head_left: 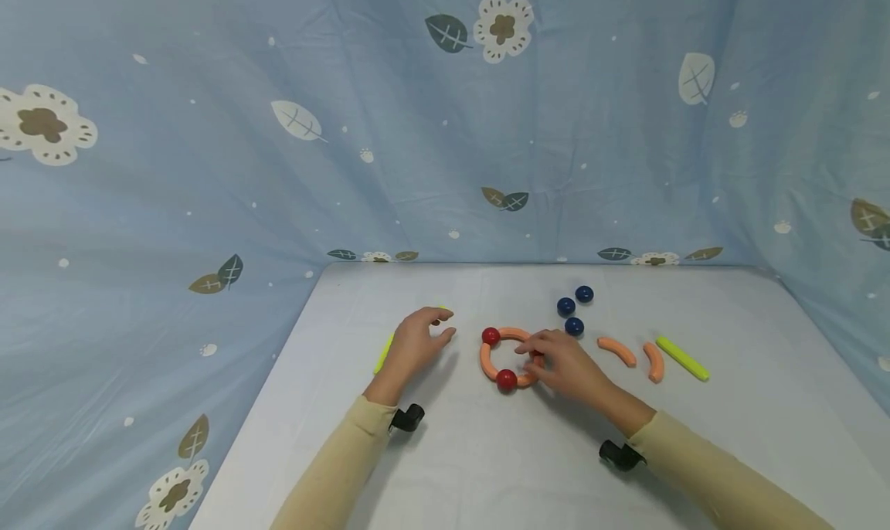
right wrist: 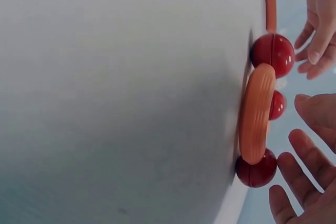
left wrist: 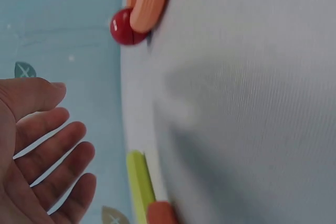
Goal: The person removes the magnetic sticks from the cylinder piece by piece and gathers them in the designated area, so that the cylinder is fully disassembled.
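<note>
A ring of curved orange pieces [head_left: 485, 360] joined by red balls lies flat on the white table. One red ball [head_left: 507, 380] is at the near side, another red ball [head_left: 490, 335] at the far left. The right hand [head_left: 563, 364] hovers over the ring's right side and partly hides it. Its fingers are spread and loosely bent beside a red ball [right wrist: 256, 168], without gripping it. To the left of the ring, the left hand [head_left: 413, 343] hangs in the air, fingers relaxed and holding nothing. Beneath it, a yellow-green stick [head_left: 384, 354] is partly covered.
Several dark blue balls, among them one nearer ball [head_left: 574, 327], lie behind the right hand. Farther right are two loose curved orange pieces [head_left: 616, 351] and a yellow-green stick [head_left: 683, 358]. A blue patterned curtain [head_left: 445, 128] hangs behind the white table [head_left: 473, 460].
</note>
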A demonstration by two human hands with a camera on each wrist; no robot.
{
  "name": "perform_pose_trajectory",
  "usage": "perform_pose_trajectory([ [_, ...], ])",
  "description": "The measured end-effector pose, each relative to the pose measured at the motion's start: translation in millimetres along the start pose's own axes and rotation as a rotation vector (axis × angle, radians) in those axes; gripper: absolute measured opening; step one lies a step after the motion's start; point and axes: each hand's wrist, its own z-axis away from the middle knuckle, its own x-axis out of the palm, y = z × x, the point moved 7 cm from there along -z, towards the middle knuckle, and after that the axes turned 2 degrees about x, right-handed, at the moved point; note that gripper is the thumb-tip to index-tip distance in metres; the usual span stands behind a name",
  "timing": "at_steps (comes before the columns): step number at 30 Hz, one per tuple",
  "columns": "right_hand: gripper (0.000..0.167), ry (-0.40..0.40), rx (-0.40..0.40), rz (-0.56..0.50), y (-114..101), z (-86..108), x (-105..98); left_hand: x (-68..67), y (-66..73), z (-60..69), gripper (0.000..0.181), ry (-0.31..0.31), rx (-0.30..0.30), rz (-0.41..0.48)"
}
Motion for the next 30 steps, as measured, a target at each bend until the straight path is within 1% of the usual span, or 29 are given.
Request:
perform_pose_trajectory([
  [4,0.028,-0.020,0.032,-0.003,1,5.7,3,6.7,11.2,4.7,0.032,-0.044,0.008,0.015],
  [10,0.029,-0.029,0.068,0.013,3,11.7,7,19.6,26.8,13.3,0.036,-0.103,0.030,0.044],
  [13,0.028,-0.023,0.066,0.011,4,14.1,9,26.6,34.6,18.3,0.035,-0.120,0.059,0.058],
  [17,0.027,-0.013,0.046,0.008,3,17.7,10,37.6,44.2,24.4,0.035,-0.155,0.107,0.098],
  [20,0.027,-0.013,0.040,0.007,3,19.5,11,45.5,49.0,26.7,0.037,-0.187,0.127,0.115],
  [24,0.028,-0.023,0.046,0.005,3,20.5,13,53.9,55.1,28.2,0.040,-0.225,0.155,0.115],
  [30,0.025,-0.040,0.049,0.017,2,20.5,16,66.4,60.5,30.3,0.039,-0.276,0.171,0.150],
])
